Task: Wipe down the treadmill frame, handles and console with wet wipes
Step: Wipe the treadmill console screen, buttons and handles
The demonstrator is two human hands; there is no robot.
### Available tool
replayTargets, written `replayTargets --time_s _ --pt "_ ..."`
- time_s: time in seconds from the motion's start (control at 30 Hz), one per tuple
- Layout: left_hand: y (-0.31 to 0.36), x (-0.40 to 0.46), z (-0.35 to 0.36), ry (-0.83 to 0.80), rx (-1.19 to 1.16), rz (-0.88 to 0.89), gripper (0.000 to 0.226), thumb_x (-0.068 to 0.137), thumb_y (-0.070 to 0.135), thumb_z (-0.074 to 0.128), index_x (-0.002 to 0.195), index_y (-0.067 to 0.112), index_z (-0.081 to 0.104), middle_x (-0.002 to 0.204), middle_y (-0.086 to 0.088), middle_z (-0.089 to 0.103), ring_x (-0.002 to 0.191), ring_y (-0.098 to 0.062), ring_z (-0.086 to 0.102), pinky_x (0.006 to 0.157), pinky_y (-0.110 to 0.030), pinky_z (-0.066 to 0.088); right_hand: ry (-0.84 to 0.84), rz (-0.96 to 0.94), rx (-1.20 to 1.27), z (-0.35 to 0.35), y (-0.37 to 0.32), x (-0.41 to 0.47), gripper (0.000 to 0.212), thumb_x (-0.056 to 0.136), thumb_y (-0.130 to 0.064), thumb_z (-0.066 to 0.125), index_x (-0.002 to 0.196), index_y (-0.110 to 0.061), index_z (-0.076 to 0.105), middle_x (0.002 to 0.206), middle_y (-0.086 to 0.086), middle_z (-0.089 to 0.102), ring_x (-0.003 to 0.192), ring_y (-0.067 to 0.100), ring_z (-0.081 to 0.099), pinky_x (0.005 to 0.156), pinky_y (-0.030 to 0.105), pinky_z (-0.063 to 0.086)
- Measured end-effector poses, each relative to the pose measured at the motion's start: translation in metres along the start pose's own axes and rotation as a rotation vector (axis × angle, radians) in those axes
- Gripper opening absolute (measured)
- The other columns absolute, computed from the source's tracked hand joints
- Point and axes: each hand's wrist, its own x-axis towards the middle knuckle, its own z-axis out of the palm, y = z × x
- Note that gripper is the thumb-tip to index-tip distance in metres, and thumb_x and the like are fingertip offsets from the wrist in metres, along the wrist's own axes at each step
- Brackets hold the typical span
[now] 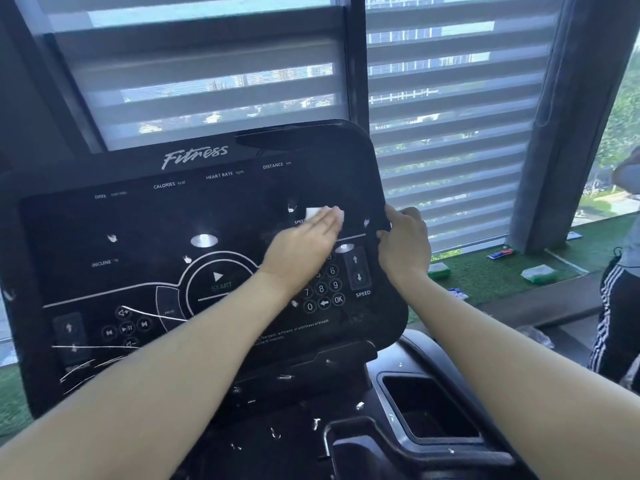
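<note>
We see the white wet wipe [317,213] lying flat on the glossy black console [194,265], in its upper right part, just above the number keypad [323,289] and right of the round START button [218,282]. Our left hand [301,247] presses down on the wipe with fingers straight and together, so this grip is flat and wide rather than curled; only the wipe's far edge shows past the fingertips, the rest is hidden under the hand. Our right hand [403,244] is at the console's right edge, level with the wipe and just beside it, its fingers curled round the rim: a narrow grip holding the console itself. The two hands are near each other but do not touch.

Below the console, to its lower right, sits a dark cup tray [429,410] in the treadmill frame. Behind the console hang striped window blinds [214,77]. To the console's right, a strip of green turf [485,275] runs along the window, with small packets [538,273] lying on it. At the far right stands another person in dark trousers with white stripes [613,317].
</note>
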Motion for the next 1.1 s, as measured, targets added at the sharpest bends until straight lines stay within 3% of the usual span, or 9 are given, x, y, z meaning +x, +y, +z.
replayTargets --time_s 0.07,0.17,0.3,0.4,0.53,0.73,0.9,1.03,1.1 --pt "-0.016 -0.004 -0.003 0.02 -0.011 -0.06 0.049 0.07 -0.01 0.051 0.116 0.001 0.066 0.118 -0.01 0.066 0.106 -0.02 0.065 0.065 -0.023 0.056 -0.007 -0.002 0.014 0.0 0.001 0.001 0.042 0.091 0.002 0.05 0.125 -0.022 0.055 0.108 0.004 0.046 0.101 0.026 0.048 0.062 0.03 0.034" --pt "-0.016 -0.005 0.001 0.019 -0.094 -0.15 0.062 0.064 -0.021 0.067 0.123 -0.003 0.059 0.125 -0.016 0.062 0.113 -0.026 0.061 0.066 -0.032 0.06 -0.016 -0.001 0.013 0.0 0.002 0.002 0.04 0.092 0.0 0.049 0.126 -0.021 0.054 0.105 0.003 0.044 0.104 0.026 0.047 0.064 0.03 0.033" --pt "0.027 0.011 0.01 0.032 -0.131 -0.02 0.054 0.071 -0.012 0.04 0.116 0.002 0.066 0.12 -0.008 0.066 0.109 -0.018 0.064 0.053 -0.025 0.057 -0.017 -0.011 -0.007 0.0 0.003 0.001 0.034 0.093 -0.005 0.049 0.123 -0.02 0.054 0.107 0.003 0.044 0.107 0.026 0.045 0.065 0.03 0.032" --pt "0.027 0.012 0.013 -0.016 -0.142 -0.008 0.055 0.076 -0.008 0.034 0.123 0.003 0.062 0.128 -0.007 0.061 0.116 -0.019 0.06 0.057 -0.029 0.059 -0.028 -0.011 -0.016 0.001 0.004 0.003 0.038 0.094 -0.007 0.049 0.13 -0.02 0.05 0.117 0.007 0.047 0.11 0.027 0.046 0.067 0.03 0.032" --pt "0.001 -0.022 0.006 -0.012 -0.116 -0.01 0.059 0.075 -0.008 0.03 0.123 0.005 0.062 0.13 -0.007 0.06 0.116 -0.019 0.059 0.05 -0.027 0.057 -0.022 -0.007 -0.008 0.002 0.004 0.001 0.043 0.093 -0.004 0.048 0.132 -0.021 0.049 0.115 0.006 0.046 0.108 0.027 0.045 0.066 0.03 0.032" --pt "-0.007 -0.027 0.003 -0.049 -0.178 -0.061 0.058 0.075 -0.015 0.057 0.13 0.004 0.056 0.136 -0.008 0.054 0.123 -0.021 0.053 0.068 -0.034 0.06 -0.001 0.033 -0.002 0.003 -0.001 -0.004 0.043 0.093 -0.001 0.047 0.132 -0.019 0.049 0.119 0.006 0.043 0.112 0.026 0.04 0.066 0.031 0.031" --pt "0.005 -0.012 -0.003 -0.13 -0.224 -0.108 0.062 0.093 -0.012 0.038 0.149 0.012 0.026 0.156 0.002 0.023 0.143 -0.01 0.021 0.098 -0.031 0.048 0.034 0.041 -0.012 0.003 -0.009 -0.009 0.024 0.086 0.006 0.045 0.099 -0.013 0.052 0.116 0.005 0.042 0.107 0.024 0.039 0.057 0.027 0.028" --pt "-0.029 -0.047 -0.012 -0.078 -0.153 -0.109 0.064 0.068 -0.014 0.071 0.128 0.007 0.059 0.134 -0.006 0.057 0.119 -0.018 0.057 0.063 -0.029 0.059 0.053 -0.018 -0.012 0.0 -0.018 -0.002 0.032 0.082 0.011 0.046 0.104 -0.009 0.055 0.118 0.007 0.041 0.108 0.025 0.038 0.059 0.029 0.029" --pt "-0.044 -0.053 -0.01 -0.023 -0.083 -0.098 0.056 0.069 -0.008 0.067 0.122 0.008 0.064 0.128 -0.006 0.061 0.113 -0.018 0.061 0.059 -0.025 0.058 0.059 -0.039 -0.008 0.001 -0.026 0.0 0.029 0.082 0.011 0.048 0.105 -0.006 0.055 0.12 0.007 0.041 0.107 0.025 0.039 0.061 0.03 0.029"
